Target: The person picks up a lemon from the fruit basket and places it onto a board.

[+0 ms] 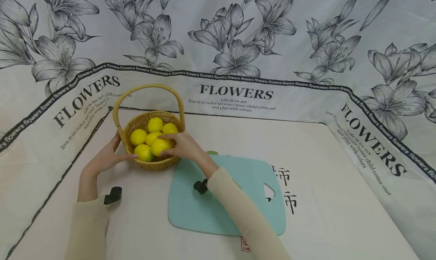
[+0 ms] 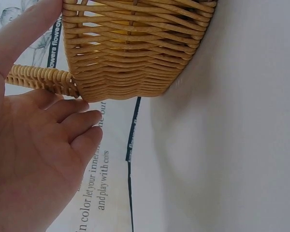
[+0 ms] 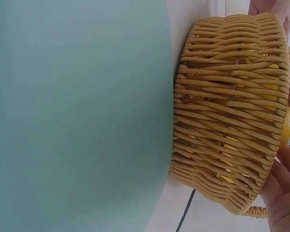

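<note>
A wicker basket (image 1: 163, 164) with a tall arched handle stands at the left of the table, holding several yellow lemons (image 1: 138, 137). My right hand (image 1: 187, 146) reaches over its right rim and pinches one lemon (image 1: 159, 148) at the front between thumb and fingers. At the basket's left side, my left hand (image 1: 107, 156) grips it, thumb along the front rim. The left wrist view shows the left fingers (image 2: 82, 126) against the foot of the handle. In the right wrist view, the basket wall (image 3: 227, 106) hides most of the lemons.
A light teal cutting board (image 1: 218, 207) lies right of the basket, under my right forearm. A small green thing (image 1: 212, 153) peeks out behind its far edge, mostly hidden. Printed flower cloth (image 1: 235, 63) rises behind the table.
</note>
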